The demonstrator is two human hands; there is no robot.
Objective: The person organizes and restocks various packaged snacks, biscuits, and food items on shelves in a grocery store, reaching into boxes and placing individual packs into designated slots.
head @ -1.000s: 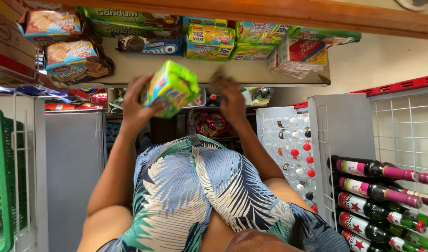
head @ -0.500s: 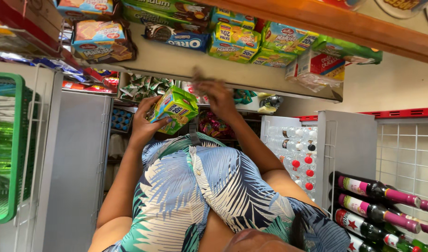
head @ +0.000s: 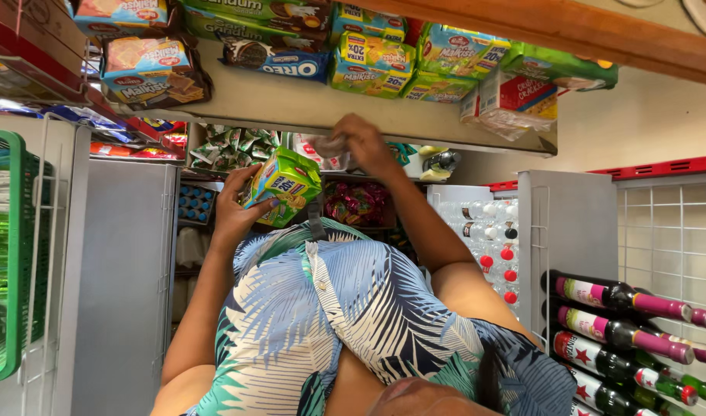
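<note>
My left hand [head: 234,212] grips a green and yellow biscuit pack [head: 285,185] and holds it tilted in front of my chest. Farther out, my right hand [head: 364,142] reaches to the middle shelf [head: 414,137], its fingers curled on a small pale packet [head: 330,146] at the shelf's edge. Green sachets [head: 230,148] lie on that shelf just left of the pack. My leaf-print shirt [head: 345,308] fills the lower middle of the view.
Biscuit and cracker packs [head: 372,62] line the upper shelf under a wooden beam [head: 599,35]. A green basket [head: 6,254] hangs in a white wire rack on the left. Small water bottles [head: 484,231] and dark glass bottles [head: 622,316] fill racks on the right.
My left hand has brought the green pack down from shelf height to my chest. My right hand has stayed at the middle shelf. The view has shifted toward the shelves.
</note>
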